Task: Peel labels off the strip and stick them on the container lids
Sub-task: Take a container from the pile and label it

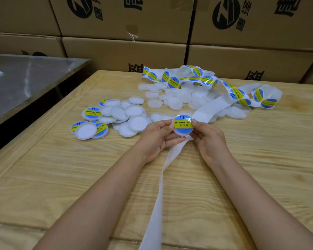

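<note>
Both hands pinch one labelled lid.

1. Table: pale wood, matt and unvarnished in look, with the grain plainly marked.
2. Loose lids: white translucent plastic, frosted and smooth, with a dull sheen noted.
3. Nearest labelled lid: the same frosted plastic; its face is covered by a glossy printed label in blue and yellow.
4. Labels on the strip: a slick, glossy print finish is recorded.
5. Backing strip: white paper, smooth, with a faint satin sheen.
6. Cartons: brown cardboard, matt, printed in black; one seam is sealed with clear shiny tape.
7. Side bench: grey sheet metal, smooth and reflective.
</note>
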Tool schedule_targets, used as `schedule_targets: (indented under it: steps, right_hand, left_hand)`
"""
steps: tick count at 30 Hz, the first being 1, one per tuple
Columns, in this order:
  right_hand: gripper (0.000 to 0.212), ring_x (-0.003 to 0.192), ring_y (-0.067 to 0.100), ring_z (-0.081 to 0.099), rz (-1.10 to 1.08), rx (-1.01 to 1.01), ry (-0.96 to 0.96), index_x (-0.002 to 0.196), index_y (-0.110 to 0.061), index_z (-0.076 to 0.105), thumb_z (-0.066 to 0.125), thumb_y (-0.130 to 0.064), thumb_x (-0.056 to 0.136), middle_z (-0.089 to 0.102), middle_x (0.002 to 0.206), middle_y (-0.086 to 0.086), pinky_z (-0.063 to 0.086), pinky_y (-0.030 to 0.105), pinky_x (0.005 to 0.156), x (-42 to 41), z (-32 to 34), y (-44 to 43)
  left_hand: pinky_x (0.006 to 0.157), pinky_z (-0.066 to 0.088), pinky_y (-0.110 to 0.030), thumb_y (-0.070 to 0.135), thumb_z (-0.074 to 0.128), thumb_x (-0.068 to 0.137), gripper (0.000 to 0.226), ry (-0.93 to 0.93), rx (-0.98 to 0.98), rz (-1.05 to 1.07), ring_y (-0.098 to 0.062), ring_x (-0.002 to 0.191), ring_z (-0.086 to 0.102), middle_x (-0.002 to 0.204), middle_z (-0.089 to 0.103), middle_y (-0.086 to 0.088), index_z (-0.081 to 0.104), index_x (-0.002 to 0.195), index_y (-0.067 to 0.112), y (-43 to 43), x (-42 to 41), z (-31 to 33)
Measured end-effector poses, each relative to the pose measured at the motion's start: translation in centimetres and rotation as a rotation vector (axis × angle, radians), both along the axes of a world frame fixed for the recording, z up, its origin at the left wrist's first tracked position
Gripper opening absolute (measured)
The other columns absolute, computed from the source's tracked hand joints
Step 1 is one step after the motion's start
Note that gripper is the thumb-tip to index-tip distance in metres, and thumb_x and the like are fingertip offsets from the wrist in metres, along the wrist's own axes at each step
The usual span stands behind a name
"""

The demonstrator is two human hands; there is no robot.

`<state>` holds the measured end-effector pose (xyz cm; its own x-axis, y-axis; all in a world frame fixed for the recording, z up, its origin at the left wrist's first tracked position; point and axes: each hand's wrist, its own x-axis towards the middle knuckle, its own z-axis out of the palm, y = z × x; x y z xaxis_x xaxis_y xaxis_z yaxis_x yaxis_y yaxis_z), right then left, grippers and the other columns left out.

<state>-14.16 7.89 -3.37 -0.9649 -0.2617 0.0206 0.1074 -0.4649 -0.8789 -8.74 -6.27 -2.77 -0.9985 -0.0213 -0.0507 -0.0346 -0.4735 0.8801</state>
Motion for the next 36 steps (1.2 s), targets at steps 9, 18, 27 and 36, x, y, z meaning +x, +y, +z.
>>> schedule_targets:
  steps: [9, 18, 27, 36]
  right_hand:
    - [0.023, 0.067, 0.013, 0.068, 0.002, 0.014, 0.019, 0.063, -0.004, 0.062, 0.06, -0.003, 0.085, 0.069, 0.064, 0.005, 0.052, 0.019, 0.063, -0.1, -0.1, 0.0]
    - [0.03, 0.068, 0.015, 0.067, -0.019, 0.101, 0.04, 0.054, -0.011, 0.065, 0.065, -0.004, 0.084, 0.069, 0.064, 0.006, 0.054, 0.022, 0.069, -0.1, -0.2, 0.0]
    - [0.021, 0.072, 0.008, 0.066, -0.204, 0.36, 0.211, 0.061, -0.018, 0.066, 0.071, -0.009, 0.08, 0.072, 0.071, -0.006, 0.049, 0.017, 0.069, 0.0, -0.7, -0.3]
    - [0.02, 0.071, -0.002, 0.061, -0.345, 0.642, 0.439, 0.068, -0.022, 0.058, 0.069, -0.013, 0.083, 0.065, 0.079, -0.013, 0.046, 0.01, 0.067, 1.0, -0.5, -0.4]
  left_hand:
    - [0.083, 0.057, -0.034, 0.004, 0.039, 0.099, 0.021, 0.007, -0.024, 0.019, -0.024, 0.089, 0.07, 0.095, 0.07, -0.016, 0.059, 0.107, 0.0, 0.2, 0.0, -0.1]
    - [0.076, 0.058, -0.03, 0.004, 0.044, 0.097, 0.018, -0.004, -0.087, 0.075, -0.023, 0.085, 0.071, 0.089, 0.072, -0.015, 0.061, 0.102, 0.002, 0.4, -0.1, -0.2]
    - [0.07, 0.059, -0.029, 0.003, 0.05, 0.094, 0.013, 0.005, -0.147, 0.14, -0.023, 0.079, 0.072, 0.082, 0.073, -0.012, 0.063, 0.094, 0.004, 0.4, -0.3, -0.4]
    - [0.069, 0.059, -0.03, 0.0, 0.048, 0.093, 0.015, 0.014, -0.126, 0.148, -0.024, 0.076, 0.072, 0.083, 0.073, -0.014, 0.062, 0.095, 0.003, 0.5, -0.3, -0.5]
